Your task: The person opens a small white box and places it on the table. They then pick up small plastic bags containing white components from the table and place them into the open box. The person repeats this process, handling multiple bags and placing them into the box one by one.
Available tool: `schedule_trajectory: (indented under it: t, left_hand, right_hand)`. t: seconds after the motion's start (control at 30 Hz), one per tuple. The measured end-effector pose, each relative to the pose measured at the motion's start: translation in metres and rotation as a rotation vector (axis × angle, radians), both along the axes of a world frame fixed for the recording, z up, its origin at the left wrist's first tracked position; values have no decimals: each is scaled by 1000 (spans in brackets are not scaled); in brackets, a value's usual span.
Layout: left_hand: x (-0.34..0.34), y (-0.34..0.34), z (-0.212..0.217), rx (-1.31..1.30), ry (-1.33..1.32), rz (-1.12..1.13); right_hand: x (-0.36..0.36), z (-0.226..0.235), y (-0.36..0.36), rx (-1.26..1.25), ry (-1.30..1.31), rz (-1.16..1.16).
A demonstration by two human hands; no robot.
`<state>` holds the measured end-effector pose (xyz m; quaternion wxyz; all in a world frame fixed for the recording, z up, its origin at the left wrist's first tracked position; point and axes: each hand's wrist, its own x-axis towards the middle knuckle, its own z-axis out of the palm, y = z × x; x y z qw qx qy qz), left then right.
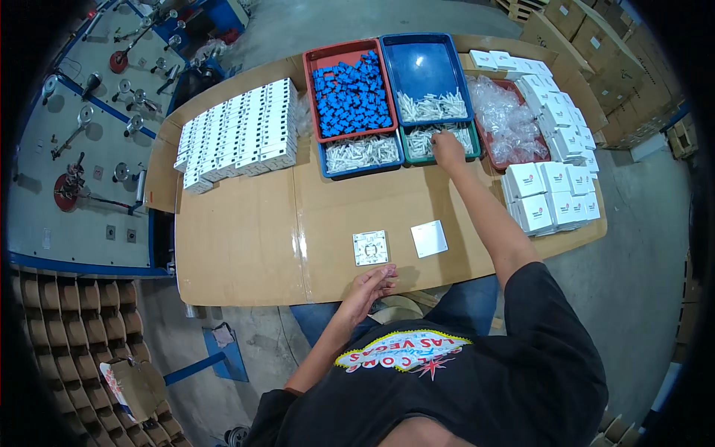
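Note:
My right hand (448,150) reaches forward into the green tray (471,156), which holds small white plastic pieces (424,141). Its fingers are bent together among them, and whatever is between them is too small to see. My left hand (365,293) rests by the near edge of the cardboard-covered table, palm turned up with fingers curled. Anything inside it cannot be made out. Just beyond the left hand lies a square white fitting (370,248) with moulded details and a dark outline. A plain white square plate (430,238) lies to its right.
Blue connectors (354,93) fill a red tray (313,123). Two blue trays (424,63) (350,174) hold white pieces. Stacked white boxes (242,134) stand left; more white boxes (547,197) stand right, beside clear plastic bags (506,119). A metal display board (82,186) stands far left.

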<state>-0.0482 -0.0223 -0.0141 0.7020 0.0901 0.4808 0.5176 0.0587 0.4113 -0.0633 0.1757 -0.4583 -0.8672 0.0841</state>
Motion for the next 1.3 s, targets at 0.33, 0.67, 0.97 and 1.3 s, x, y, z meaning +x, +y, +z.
schedule_trajectory:
  t: [0.33, 0.67, 0.97, 1.3]
  left_hand:
    - [-7, 6, 0, 43, -170, 83]
    - [-4, 19, 10, 94, -313, 139]
    - [-6, 18, -1, 242, -651, 246]
    - [5, 24, 5, 228, -625, 171]
  right_hand:
    - [21, -4, 29, 43, 317, -47]
    - [39, 9, 43, -280, 780, -69]
    - [40, 84, -121, -893, 922, 88]
    - [45, 123, -265, -895, 620, 302]
